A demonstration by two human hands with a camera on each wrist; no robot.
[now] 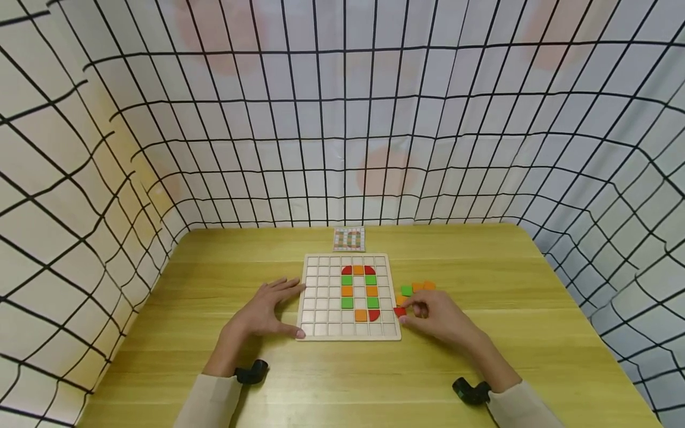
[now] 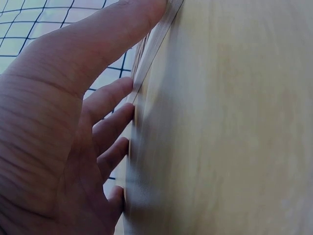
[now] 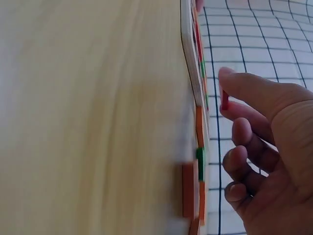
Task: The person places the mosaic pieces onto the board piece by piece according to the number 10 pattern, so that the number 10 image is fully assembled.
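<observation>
Filling a ring of flat red, orange and green tiles (image 1: 372, 290) looks like the step in hand. Between thumb and forefinger the right hand (image 1: 441, 316) pinches a small red tile (image 1: 399, 312), just by the right rim of the square, pale wooden gridded board (image 1: 321, 297), which lies midway between the yellow wood-grain worktop (image 1: 342, 386)'s left and right edges. The next move, I'd judge, calls for carrying it leftward to the ring's vacant near-left corner. The right hand's other fingers curl loosely. Fingers spread apart, the left hand (image 1: 263, 310) touches the board's left edge, thumb at its near corner, seemingly steadying it.
</observation>
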